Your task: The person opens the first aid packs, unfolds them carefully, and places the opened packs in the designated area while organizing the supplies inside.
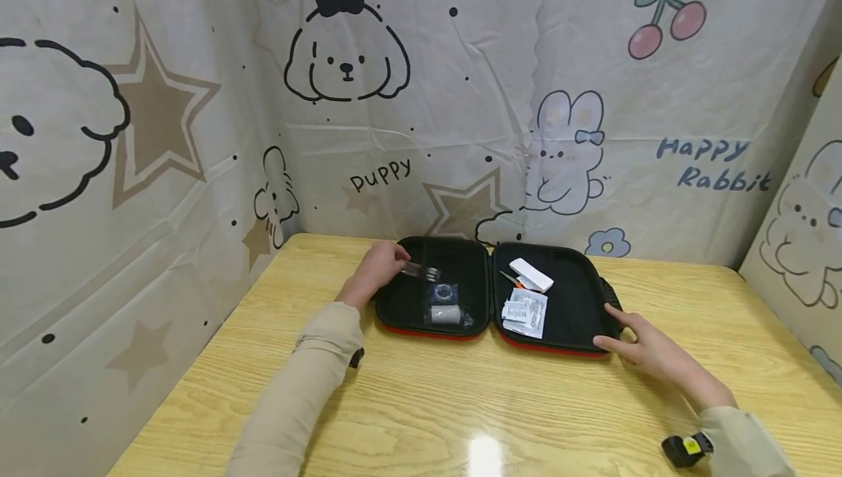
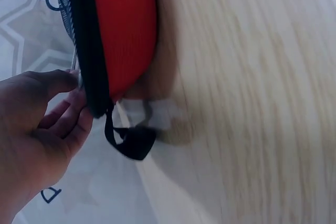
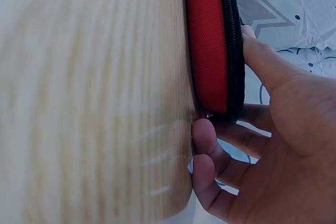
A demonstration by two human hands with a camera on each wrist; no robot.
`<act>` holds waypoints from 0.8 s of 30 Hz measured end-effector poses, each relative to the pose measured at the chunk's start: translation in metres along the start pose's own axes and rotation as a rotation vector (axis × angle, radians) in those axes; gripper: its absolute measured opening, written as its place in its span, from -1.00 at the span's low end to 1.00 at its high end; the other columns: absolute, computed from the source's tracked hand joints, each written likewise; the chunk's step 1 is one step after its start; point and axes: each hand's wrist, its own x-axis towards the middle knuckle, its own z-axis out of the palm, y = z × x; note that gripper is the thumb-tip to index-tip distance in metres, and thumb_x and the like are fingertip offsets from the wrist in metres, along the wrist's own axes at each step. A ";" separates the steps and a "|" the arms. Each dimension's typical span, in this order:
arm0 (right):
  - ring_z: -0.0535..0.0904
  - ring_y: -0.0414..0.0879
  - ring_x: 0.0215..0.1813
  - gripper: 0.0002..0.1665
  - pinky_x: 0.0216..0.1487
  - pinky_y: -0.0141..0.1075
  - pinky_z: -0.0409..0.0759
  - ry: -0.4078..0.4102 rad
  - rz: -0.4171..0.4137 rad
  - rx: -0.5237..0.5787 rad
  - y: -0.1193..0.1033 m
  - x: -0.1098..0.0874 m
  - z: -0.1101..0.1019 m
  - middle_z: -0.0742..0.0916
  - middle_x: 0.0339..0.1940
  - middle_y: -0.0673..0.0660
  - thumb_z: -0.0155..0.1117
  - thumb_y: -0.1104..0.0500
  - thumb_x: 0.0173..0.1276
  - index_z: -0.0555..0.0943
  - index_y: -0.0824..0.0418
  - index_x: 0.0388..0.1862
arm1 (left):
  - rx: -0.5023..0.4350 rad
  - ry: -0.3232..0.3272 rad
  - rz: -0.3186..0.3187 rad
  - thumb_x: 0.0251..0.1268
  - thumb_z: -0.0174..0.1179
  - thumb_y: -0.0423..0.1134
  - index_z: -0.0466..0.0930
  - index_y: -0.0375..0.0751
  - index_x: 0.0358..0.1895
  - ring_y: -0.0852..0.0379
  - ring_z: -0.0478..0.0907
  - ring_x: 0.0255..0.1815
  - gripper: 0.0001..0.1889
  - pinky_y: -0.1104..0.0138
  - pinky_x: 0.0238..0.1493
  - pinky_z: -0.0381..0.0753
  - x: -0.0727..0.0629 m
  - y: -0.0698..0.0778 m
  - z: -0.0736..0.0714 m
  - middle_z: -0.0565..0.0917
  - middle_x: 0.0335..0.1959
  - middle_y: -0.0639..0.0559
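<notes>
Head view: left hand (image 1: 380, 266) pinches tweezers (image 1: 421, 270) over the open case (image 1: 579, 316); right hand (image 1: 647, 349), fingers straight, should steady its edge.

Readable text, head view:
- "Puppy", black hand-lettered, on the printed backdrop sheet (image 1: 460, 82), left of centre, just above the table's far edge and below the drawn dog's head.
- "Happy Rabbit", grey-blue, two lines, on the same sheet toward the right, beside the drawn rabbit.

White packets (image 1: 526, 310) in the right half of the open case (image 1: 579, 302): print present, too small to read.
White box (image 1: 531, 275) in the same half: no legible marking.

Left wrist and right wrist views: no legible text.
</notes>
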 end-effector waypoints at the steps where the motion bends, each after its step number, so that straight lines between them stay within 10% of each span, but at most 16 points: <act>1: 0.48 -0.13 -0.42 0.07 -0.26 -0.29 0.39 0.001 -0.001 0.002 0.000 0.000 0.000 0.34 0.27 0.52 0.22 -0.18 0.43 -0.01 0.42 0.58 | 0.005 -0.002 0.006 0.37 0.17 -0.34 0.76 -0.26 -0.10 -0.02 0.63 -0.05 -0.80 0.14 0.09 0.59 0.001 0.002 0.002 0.75 -0.07 -0.12; 12: 0.45 -0.15 -0.50 0.05 -0.26 -0.29 0.37 0.006 -0.010 -0.005 -0.002 0.000 0.001 0.38 0.22 0.47 0.22 -0.18 0.42 0.03 0.41 0.58 | -0.069 -0.081 0.030 0.41 0.10 -0.35 0.42 -0.15 0.40 -0.04 0.61 0.05 -0.51 0.08 0.17 0.56 -0.001 0.018 0.016 0.66 0.11 -0.20; 24: 0.49 -0.13 -0.44 0.06 -0.20 -0.24 0.39 0.009 -0.010 -0.006 -0.001 0.000 0.000 0.37 0.27 0.50 0.23 -0.18 0.42 0.03 0.42 0.57 | -0.081 -0.060 -0.018 0.37 0.04 -0.37 0.40 -0.22 0.36 0.00 0.60 -0.09 -0.52 0.12 0.09 0.57 0.000 0.013 0.021 0.68 -0.02 -0.16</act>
